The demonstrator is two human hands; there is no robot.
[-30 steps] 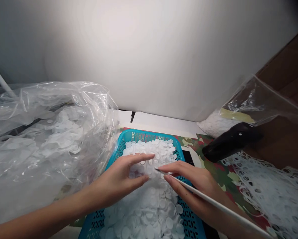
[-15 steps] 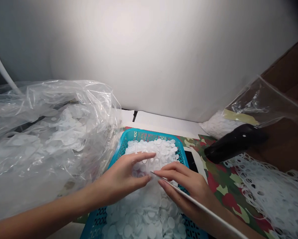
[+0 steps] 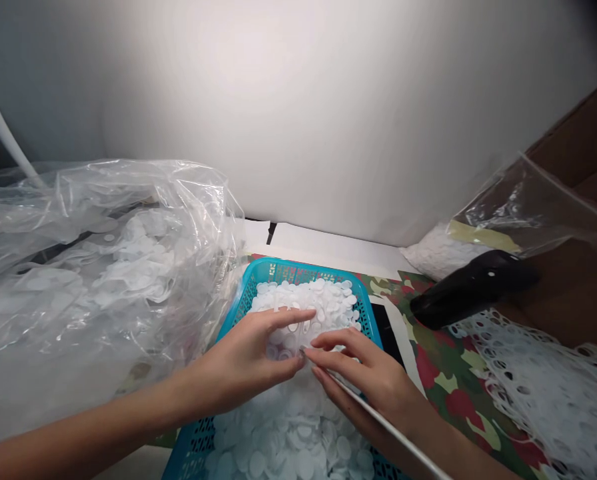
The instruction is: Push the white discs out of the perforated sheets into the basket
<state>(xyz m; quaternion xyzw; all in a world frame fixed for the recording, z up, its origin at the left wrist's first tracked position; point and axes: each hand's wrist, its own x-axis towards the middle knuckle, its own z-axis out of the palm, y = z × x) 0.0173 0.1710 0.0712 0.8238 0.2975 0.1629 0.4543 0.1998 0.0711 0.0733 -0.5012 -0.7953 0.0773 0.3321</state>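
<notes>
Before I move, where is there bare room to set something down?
Two patches look free: the white strip between the blue basket and the pale wall, and the camouflage cloth between the right hand and the perforated sheet. Crowded: left, with a plastic bag, and the basket, heaped with white discs.

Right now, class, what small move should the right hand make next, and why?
Perhaps the right hand should draw the slim white tool back slightly: it reaches close to the left thumb, over the white discs in the blue basket, so a slip might catch the skin.
</notes>
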